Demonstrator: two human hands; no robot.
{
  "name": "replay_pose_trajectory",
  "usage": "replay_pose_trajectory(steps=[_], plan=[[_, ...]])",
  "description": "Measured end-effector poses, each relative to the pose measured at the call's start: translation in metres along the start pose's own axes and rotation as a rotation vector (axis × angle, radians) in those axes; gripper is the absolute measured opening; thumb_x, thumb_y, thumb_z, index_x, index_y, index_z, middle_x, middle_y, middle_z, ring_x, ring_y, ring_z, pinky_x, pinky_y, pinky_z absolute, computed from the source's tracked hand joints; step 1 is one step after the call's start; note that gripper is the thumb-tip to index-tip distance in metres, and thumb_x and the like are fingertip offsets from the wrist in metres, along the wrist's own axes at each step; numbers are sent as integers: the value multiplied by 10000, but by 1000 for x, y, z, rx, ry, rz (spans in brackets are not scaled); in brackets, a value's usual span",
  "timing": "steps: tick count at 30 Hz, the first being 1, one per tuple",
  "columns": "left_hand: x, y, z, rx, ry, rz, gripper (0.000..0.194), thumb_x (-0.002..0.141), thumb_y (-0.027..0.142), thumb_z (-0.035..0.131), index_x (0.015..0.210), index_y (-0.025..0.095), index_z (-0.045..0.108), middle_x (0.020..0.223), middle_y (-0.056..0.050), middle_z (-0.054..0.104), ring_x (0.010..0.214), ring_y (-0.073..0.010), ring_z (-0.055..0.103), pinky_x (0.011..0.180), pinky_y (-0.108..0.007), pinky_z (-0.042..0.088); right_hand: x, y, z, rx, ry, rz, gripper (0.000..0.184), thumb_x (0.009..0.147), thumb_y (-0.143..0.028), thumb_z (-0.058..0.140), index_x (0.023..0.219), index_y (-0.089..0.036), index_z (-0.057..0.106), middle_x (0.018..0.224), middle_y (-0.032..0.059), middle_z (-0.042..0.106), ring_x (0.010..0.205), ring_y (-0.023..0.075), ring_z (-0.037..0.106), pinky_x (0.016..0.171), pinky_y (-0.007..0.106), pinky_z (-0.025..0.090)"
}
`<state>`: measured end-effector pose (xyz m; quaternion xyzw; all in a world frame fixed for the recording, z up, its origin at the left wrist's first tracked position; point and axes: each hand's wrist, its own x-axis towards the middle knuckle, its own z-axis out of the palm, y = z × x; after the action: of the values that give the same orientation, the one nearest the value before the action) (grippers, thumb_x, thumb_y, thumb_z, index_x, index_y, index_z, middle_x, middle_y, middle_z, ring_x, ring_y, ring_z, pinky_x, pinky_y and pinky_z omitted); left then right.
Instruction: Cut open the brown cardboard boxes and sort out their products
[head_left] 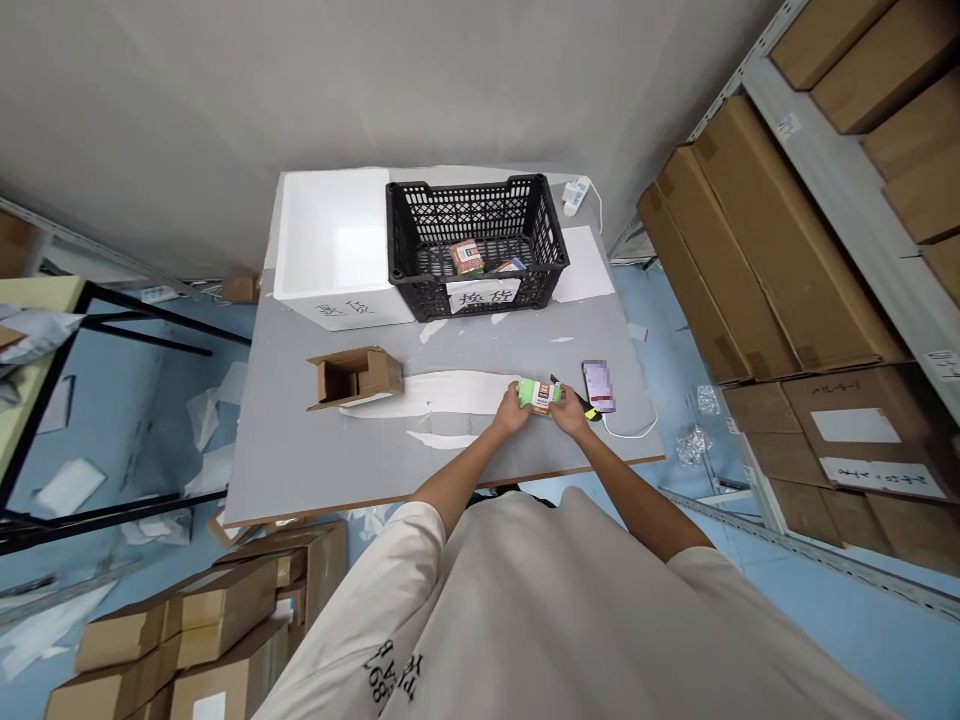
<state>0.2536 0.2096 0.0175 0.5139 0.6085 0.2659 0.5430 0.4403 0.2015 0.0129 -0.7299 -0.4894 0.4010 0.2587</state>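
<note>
"Green box (540, 392) is being pinched at its two ends, by left hand (511, 411) and right hand (571, 411). Why so?"

"Perhaps so its printed face is not being covered. Over the table (285, 450), near the phone (598, 386), it is being held."

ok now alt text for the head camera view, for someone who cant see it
Two bare hands, left and right, hold a small green package above a gray table, near a black crate and an open cardboard box.

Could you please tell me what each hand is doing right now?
Left hand: holding the small green box.
Right hand: holding the same box.
</note>
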Motion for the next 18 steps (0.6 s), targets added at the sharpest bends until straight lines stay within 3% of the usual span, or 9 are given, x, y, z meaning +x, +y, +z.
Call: replay_pose_trajectory(steps=[5, 10, 14, 18], plan=[[-11, 15, -37, -20, 184, -17, 678, 828, 265, 667, 1444, 150, 408, 1164, -123, 616, 992, -205, 634, 957, -373, 493, -6, -40, 2, 159, -85, -28, 701, 746, -386, 646, 1406, -243, 457, 1303, 118, 612, 990, 241, 666, 936, 446, 554], [-34, 17, -78, 78, 267, -12, 569, 822, 227, 636, 1372, 156, 506, 1082, -90, 616, 971, -207, 622, 929, -353, 488, -18, -82, 19, 297, -134, -89, 665, 730, -416, 694, 1346, -230, 525, 1289, 129, 623, 1064, 246, 649, 990, 438, 526], [-52, 12, -102, 92, 339, -4, 482, 797, 204, 647, 1273, 160, 582, 1140, -111, 637, 1041, -226, 620, 953, -359, 476, -25, -100, 40, 357, -181, -54, 660, 724, -448, 701, 1324, -221, 548, 1256, 128, 634, 1063, 248, 657, 987, 435, 521], [-65, 10, -123, -34, 368, -38, 331, 879, 353, 620, 1168, 192, 614, 1163, -101, 680, 1090, -233, 635, 970, -366, 471, -29, -113, 56, 376, -208, -53, 686, 720, -486, 697, 1339, -227, 550, 1222, 109, 649, 1073, 256, 665, 948, 416, 534]])
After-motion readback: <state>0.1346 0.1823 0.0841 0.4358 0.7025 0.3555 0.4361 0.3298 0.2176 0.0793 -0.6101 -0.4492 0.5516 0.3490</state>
